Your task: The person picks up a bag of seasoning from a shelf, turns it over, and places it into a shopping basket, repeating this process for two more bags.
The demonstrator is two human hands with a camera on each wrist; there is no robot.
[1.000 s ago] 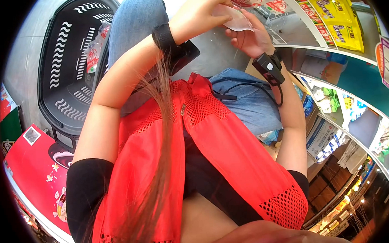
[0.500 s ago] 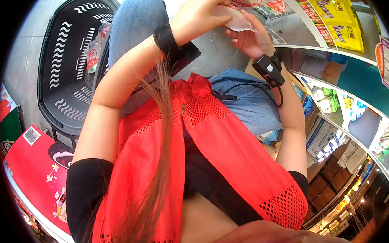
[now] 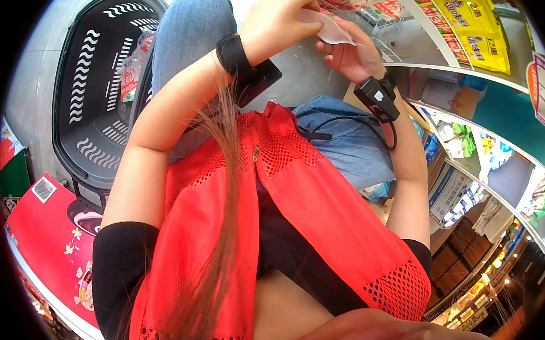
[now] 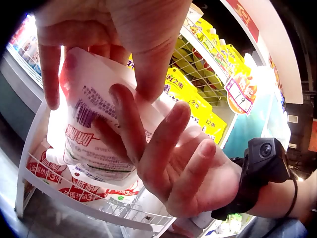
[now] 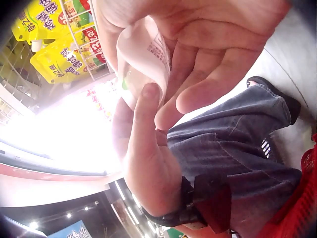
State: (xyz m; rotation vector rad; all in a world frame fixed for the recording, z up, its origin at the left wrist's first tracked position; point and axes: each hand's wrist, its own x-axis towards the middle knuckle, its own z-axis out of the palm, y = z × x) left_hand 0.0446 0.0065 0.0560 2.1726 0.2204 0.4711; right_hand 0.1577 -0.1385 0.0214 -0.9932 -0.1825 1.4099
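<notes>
The left hand [image 3: 281, 25] is pinching the white pouch [image 4: 96, 109] by one edge, while the right hand [image 3: 356, 56] is gripping its other side between thumb and fingers. The pouch is hanging between the left leg [image 3: 191, 43] and the white shelf edge [image 4: 96, 212]; grey floor [image 3: 299, 74] is opening below, the black basket [image 3: 97, 132] standing beyond the leg.

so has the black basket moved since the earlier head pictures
No, the black basket shows no visible shift either way in the head view, judged against the red panel.
</notes>
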